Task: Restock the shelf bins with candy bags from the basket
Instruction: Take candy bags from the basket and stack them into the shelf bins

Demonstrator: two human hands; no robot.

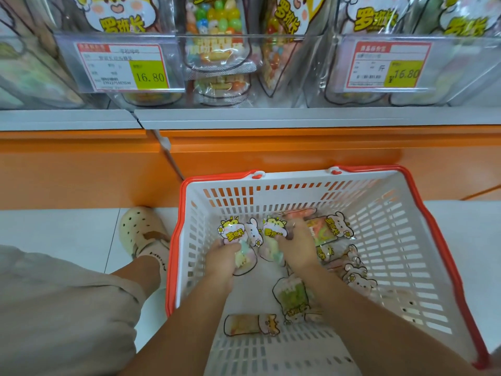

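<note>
— Where are the hands?

— Both are down in the white basket (pixel 401 213), lower middle of the frame. The left hand (pixel 221 260) has its fingers (pixel 230 247) curled round a pastel candy bag (pixel 234 233). The right hand (pixel 298 249) grips a second bag (pixel 273 230) just beside it, and the two look to be touching.

— Anything else in there?

— Loose bags on the basket floor: a yellow bag (pixel 250 324) near the lower edge, a green bag (pixel 294 295) against the right forearm, and more piled on the right.

— And the shelf?

— Across the top of the frame are clear shelf bins (pixel 244 39) full of the same sort of bags, with two price tags (pixel 122 67) reading 16.80. A cream clog (pixel 138 229) stands on the floor left of the basket.
</note>
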